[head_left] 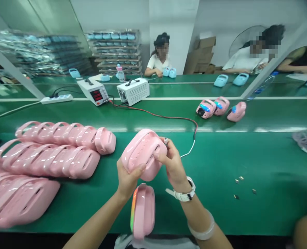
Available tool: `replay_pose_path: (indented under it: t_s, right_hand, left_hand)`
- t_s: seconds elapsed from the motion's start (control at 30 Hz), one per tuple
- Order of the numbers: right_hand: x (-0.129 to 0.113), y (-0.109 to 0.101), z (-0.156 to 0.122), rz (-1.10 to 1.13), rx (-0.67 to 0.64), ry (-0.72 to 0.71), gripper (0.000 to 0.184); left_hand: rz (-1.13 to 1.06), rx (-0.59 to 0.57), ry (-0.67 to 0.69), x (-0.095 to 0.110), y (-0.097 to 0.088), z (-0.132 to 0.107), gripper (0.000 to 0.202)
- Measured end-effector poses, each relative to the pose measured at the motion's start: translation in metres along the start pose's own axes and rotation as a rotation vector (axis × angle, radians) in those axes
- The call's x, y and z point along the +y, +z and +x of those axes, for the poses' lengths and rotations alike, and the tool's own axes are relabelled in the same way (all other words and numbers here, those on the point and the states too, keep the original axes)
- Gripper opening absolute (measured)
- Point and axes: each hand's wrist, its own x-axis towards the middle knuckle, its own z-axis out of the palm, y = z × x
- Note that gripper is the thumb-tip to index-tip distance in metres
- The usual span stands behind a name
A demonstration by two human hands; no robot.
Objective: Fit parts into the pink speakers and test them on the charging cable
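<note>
A glossy pink portable speaker [139,152] is tilted between my two hands above the green bench, its face with buttons and narrow slots turned up. My left hand [128,178] grips its lower left side, thumb along the near edge. My right hand [172,162] is closed at its right side, thumb pressed near a slot and fingers curled behind. A small silvery piece shows at the right fingers; I cannot tell what it is. A white cable [188,152] runs behind this hand, its end hidden. Just below stands another pink speaker [145,211] with a rainbow-coloured front.
Rows of pink speakers [49,160] fill the left side. Three more pink ones [207,109] sit at back right. Several tiny cards [237,181] lie at right. Two white power units [134,91] stand behind a red cable [153,113]. People work across the bench.
</note>
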Motion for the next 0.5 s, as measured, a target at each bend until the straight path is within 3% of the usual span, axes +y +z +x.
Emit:
replay_pose_path:
  t_s: [0.2, 0.5]
  right_hand:
    - [-0.002, -0.014, -0.008, 0.262, 0.001, 0.049, 0.053]
    - [-0.002, -0.029, -0.012, 0.337, -0.004, 0.042, 0.054]
  left_hand:
    - [0.117, -0.146, 0.066, 0.002, 0.009, 0.0, 0.055]
    - [0.232, -0.255, 0.128, 0.018, 0.024, -0.001, 0.056]
